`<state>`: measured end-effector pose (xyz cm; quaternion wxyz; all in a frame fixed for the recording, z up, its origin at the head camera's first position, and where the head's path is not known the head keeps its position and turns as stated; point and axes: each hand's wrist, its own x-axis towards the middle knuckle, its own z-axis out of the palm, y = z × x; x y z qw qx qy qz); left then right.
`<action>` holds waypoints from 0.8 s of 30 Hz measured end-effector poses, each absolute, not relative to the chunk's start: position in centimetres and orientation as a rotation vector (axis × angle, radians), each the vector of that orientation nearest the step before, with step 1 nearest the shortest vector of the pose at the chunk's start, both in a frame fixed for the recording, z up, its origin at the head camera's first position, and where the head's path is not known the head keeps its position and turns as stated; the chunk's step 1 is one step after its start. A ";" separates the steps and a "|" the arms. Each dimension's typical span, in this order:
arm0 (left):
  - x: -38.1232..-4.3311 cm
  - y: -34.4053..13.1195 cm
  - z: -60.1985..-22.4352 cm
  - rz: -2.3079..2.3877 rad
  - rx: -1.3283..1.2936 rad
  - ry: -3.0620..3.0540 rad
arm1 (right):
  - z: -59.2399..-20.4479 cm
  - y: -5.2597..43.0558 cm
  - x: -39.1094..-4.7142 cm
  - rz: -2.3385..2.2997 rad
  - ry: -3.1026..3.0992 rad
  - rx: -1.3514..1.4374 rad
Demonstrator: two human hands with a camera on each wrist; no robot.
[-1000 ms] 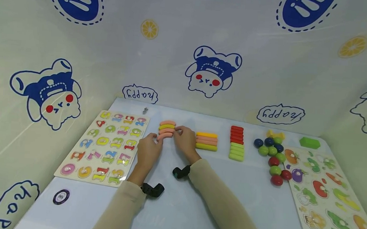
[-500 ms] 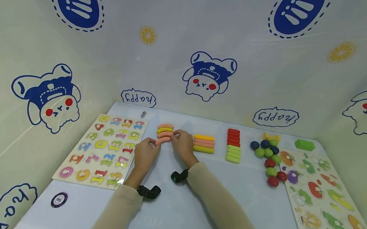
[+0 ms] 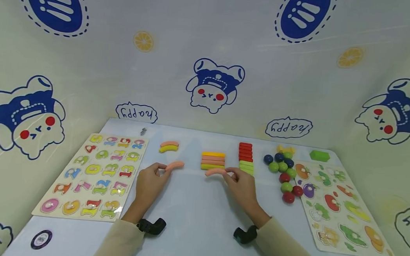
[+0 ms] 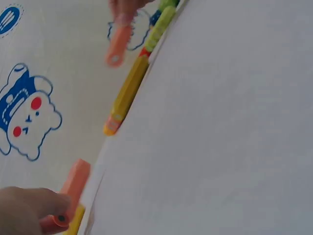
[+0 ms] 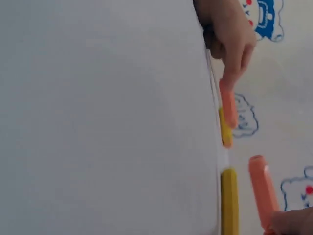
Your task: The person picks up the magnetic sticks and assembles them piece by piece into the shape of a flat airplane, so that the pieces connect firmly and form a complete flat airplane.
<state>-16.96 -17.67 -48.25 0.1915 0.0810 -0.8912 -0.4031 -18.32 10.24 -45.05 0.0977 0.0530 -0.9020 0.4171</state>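
My left hand pinches one end of a curved pink rod between thumb and fingers. To its right, my right hand pinches a second curved pink rod, which overlaps the front of the straight rods in the head view. Both held rods appear raised above the table in the wrist views, and a small dark dot marks the near end of the left one. Behind my left hand lie a curved pink rod and a curved yellow rod, side by side.
Straight orange, pink and yellow rods lie mid-table, beside short red and green rods. Coloured balls cluster to the right. A number puzzle board lies left, a vegetable puzzle board right, and a round chip front left.
Both hands have drawn away from the group of curved rods, each carrying a pink one. My right hand has moved well to the right; the hands now stand apart. The head view has shifted slightly.
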 end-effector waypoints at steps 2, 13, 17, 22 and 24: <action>-16.0 -17.4 -47.8 -1.176 0.218 -2.504 | -45.6 12.2 -17.0 1.206 -2.703 0.118; -13.2 -11.6 -47.4 -1.171 -0.124 -2.624 | -47.7 15.0 -13.6 1.177 -2.688 0.066; -13.1 -10.8 -48.1 -1.015 -0.204 -2.632 | -47.8 15.3 -13.2 0.981 -2.733 0.080; -13.1 -10.2 -48.4 -0.827 -0.330 -2.643 | -47.6 15.6 -12.7 0.789 -2.826 0.043; -12.9 -9.9 -48.4 -0.787 -0.362 -2.641 | -47.5 15.7 -12.4 0.763 -2.846 0.040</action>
